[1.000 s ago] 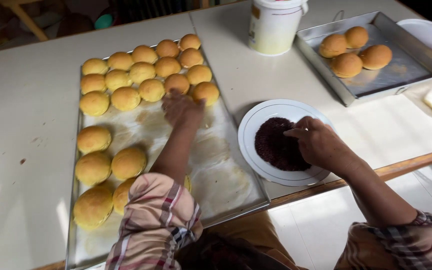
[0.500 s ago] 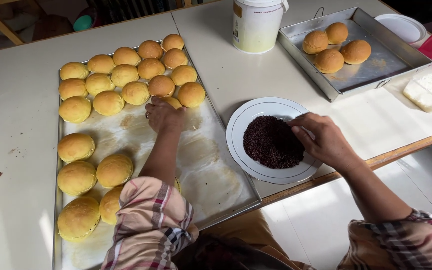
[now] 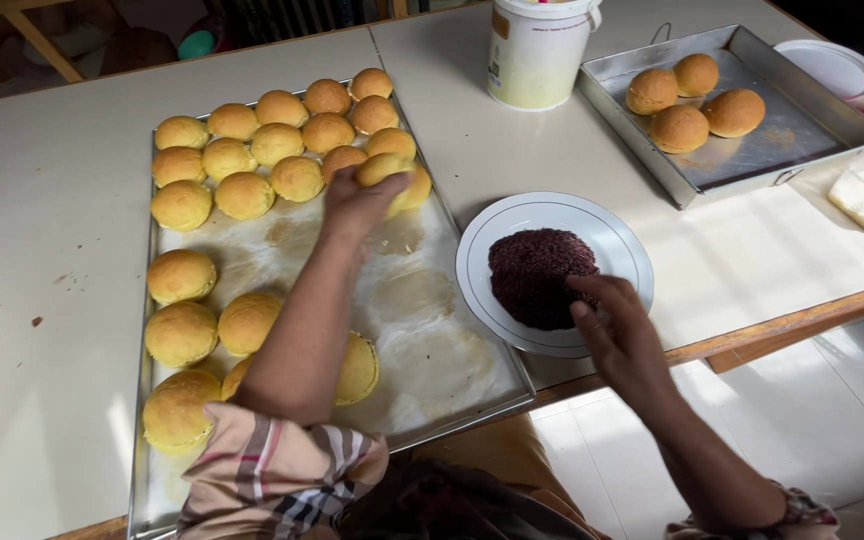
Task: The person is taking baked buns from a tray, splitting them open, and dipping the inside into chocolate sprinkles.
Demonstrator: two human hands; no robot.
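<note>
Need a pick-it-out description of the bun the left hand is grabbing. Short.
Start at the long baking tray on the left of the table, lined with golden buns. Near its far right edge, the left hand closes over one bun. It is the only bun with fingers on it; its neighbours lie untouched.

It looked like a small bakery or home kitchen: a long baking tray (image 3: 282, 250) of golden buns (image 3: 245, 195) covered the white table (image 3: 42, 230), with a second metal pan (image 3: 752, 150) far right and a white tub (image 3: 537, 55).
</note>
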